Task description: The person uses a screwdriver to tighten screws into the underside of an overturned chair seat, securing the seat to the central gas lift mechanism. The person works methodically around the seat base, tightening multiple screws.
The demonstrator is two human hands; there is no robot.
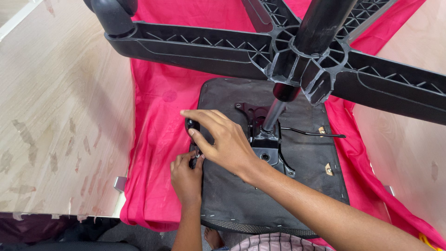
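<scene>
reaching across from the right, your right hand point(223, 139) lies over the left edge of the upturned chair seat point(241, 200), fingers spread and curled down onto a small black part point(192, 125) at that edge. your thumb and forefinger press around it, so the grip is clenched on that part. your left hand point(186, 174) sits just below, touching the same edge, its fingertips pinched on something small and dark next to the part; you cannot tell from here what it is. the seat lies underside up on a pink cloth point(158, 139) spread over the pale wooden table point(60, 116). a metal mounting plate point(265, 144) sits at the seat's middle, with the gas column point(278, 111) rising from it to the black five-arm base point(223, 46) overhead. a thin black lever point(316, 135) sticks out to the right of the plate.
</scene>
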